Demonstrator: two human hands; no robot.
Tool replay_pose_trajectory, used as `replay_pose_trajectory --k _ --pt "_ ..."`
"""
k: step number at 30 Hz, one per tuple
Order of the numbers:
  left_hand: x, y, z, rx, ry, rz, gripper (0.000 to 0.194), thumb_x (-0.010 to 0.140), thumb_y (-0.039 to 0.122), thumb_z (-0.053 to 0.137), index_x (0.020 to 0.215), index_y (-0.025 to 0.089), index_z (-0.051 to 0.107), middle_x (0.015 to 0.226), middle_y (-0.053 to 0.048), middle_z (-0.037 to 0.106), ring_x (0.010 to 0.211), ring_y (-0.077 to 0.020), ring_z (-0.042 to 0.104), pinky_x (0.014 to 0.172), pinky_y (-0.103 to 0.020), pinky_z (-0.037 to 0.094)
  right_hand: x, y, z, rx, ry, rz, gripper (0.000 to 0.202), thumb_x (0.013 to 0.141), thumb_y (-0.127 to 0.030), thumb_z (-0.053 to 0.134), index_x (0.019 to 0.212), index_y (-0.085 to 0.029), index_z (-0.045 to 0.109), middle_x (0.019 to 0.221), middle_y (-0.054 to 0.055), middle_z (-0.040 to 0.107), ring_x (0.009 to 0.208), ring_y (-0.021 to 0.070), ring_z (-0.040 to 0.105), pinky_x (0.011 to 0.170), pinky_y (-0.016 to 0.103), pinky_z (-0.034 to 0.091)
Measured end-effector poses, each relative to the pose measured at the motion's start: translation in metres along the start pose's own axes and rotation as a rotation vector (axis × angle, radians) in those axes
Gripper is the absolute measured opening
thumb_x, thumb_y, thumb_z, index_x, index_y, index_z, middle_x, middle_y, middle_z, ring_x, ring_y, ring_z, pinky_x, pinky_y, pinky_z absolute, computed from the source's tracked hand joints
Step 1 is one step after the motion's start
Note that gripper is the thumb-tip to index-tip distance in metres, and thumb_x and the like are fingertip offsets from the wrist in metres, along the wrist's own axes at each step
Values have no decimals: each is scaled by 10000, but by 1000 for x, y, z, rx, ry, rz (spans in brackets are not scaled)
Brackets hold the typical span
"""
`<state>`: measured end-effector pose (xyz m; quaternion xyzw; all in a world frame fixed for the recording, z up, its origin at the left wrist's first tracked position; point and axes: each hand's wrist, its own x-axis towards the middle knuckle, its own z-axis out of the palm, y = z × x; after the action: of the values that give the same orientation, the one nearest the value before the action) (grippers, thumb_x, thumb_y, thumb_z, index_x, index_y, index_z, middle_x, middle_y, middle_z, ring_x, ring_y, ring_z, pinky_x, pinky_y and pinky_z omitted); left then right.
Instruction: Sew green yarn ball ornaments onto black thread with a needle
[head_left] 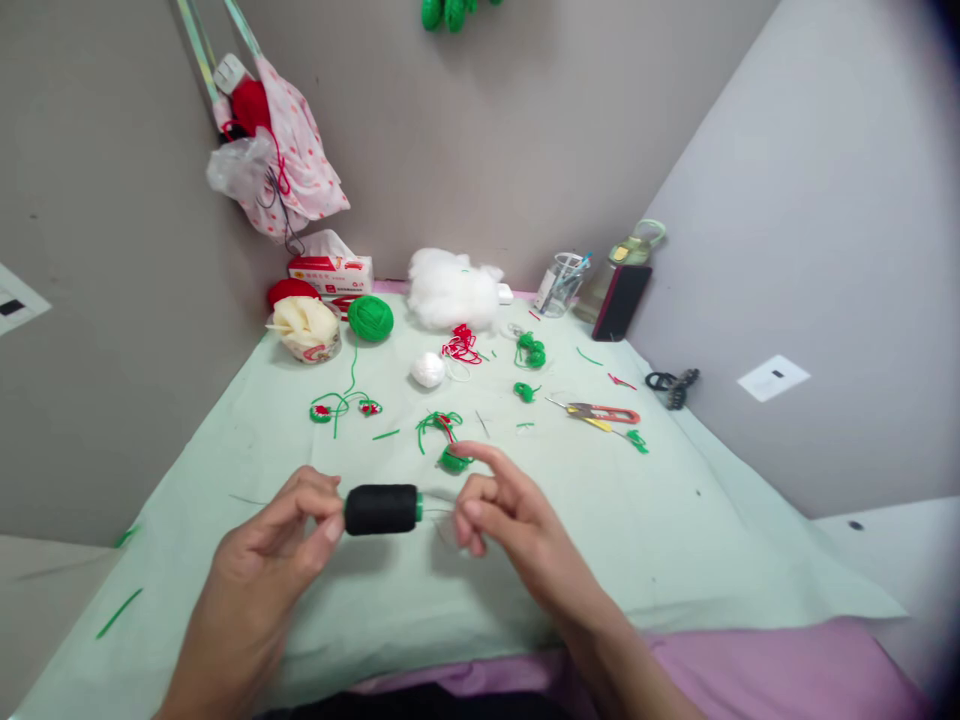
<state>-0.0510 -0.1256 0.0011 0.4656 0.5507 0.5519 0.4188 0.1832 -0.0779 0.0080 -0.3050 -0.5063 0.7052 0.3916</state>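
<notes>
A spool of black thread [382, 509] lies sideways in the air above the near part of the table. My left hand [281, 545] pinches its left end between thumb and fingers. A thin dark thread runs from the spool's green right end to my right hand [506, 510], whose thumb and curled fingers are pressed together while the index finger points out to the left. Just beyond that fingertip is a green crocheted piece [454, 460] with red and green strands. Farther back sit a white yarn ball [428, 370] and a tangle of red yarn [462, 345].
Orange-handled snips [604, 413] lie to the right. A green yarn ball [370, 318], a paper bowl [311, 345] and a tissue box [334, 274] stand at the back left. White stuffing [454, 288], a glass cup [561, 286] and a phone [622, 303] are along the back.
</notes>
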Motion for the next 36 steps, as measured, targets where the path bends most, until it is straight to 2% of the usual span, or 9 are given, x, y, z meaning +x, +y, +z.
replay_pose_trajectory --k 8,13,15,18,21,24,27,32,36 --pt "1 -15 -55 -30 212 -51 207 792 471 742 724 286 677 897 -16 658 1018 -279 590 909 -407 465 -46 -23 -94 -542 521 -27 445 916 -406 609 1302 -200 533 814 21 616 596 132 485 557 276 379" --pt "-4 -12 -49 -5 181 -65 225 796 482 729 721 276 679 878 -36 641 1037 -296 586 909 -412 481 -42 -19 -105 -1192 915 -277 196 888 -391 597 845 -200 587 898 61 615 780 198 563 730 359 435" --pt "-5 -7 -39 1 149 -67 222 795 468 730 731 261 685 859 -38 620 1042 -292 579 935 -404 473 -33 -19 -87 -1105 841 -372 213 925 -343 547 763 -204 539 827 49 598 796 195 556 737 348 431" --pt "-7 -2 -23 -13 105 -62 209 807 434 726 732 245 677 907 -46 628 1078 -288 561 992 -417 453 -18 -16 -41 -646 450 -244 100 937 -304 571 971 -213 596 1074 68 647 703 130 545 635 289 434" --pt "-9 -3 -9 -16 21 -6 201 795 387 744 692 230 673 881 -43 622 1033 -263 572 1019 -412 445 -7 -10 6 -229 68 -30 557 868 -287 705 1376 -315 479 1329 76 576 691 95 557 647 271 472" --pt "-10 -6 -4 4 -53 48 172 802 341 740 683 230 683 806 -34 593 989 -247 583 998 -394 458 -5 -4 30 -69 -202 97 545 844 -335 757 1345 -268 552 1073 42 658 744 113 575 679 255 466" --pt "-9 -7 -10 -3 -12 49 163 794 339 750 687 236 683 845 -35 604 1019 -251 581 990 -387 462 -13 -7 15 -153 -303 163 281 946 -409 634 1023 -152 720 659 -19 540 589 84 462 575 228 365" --pt "-7 -2 -31 -69 136 -48 184 798 431 733 725 268 690 894 -24 634 1051 -290 578 940 -428 505 -43 -29 -69 -325 211 -19 345 947 -474 609 856 -153 697 507 -64 349 484 80 283 508 258 230" --pt "-5 0 -46 -116 211 -88 210 752 487 762 728 289 697 833 4 650 1005 -306 613 858 -436 558 -75 -53 -147 -646 745 -139 328 884 -517 631 895 -193 684 524 -41 385 516 135 367 537 298 293"
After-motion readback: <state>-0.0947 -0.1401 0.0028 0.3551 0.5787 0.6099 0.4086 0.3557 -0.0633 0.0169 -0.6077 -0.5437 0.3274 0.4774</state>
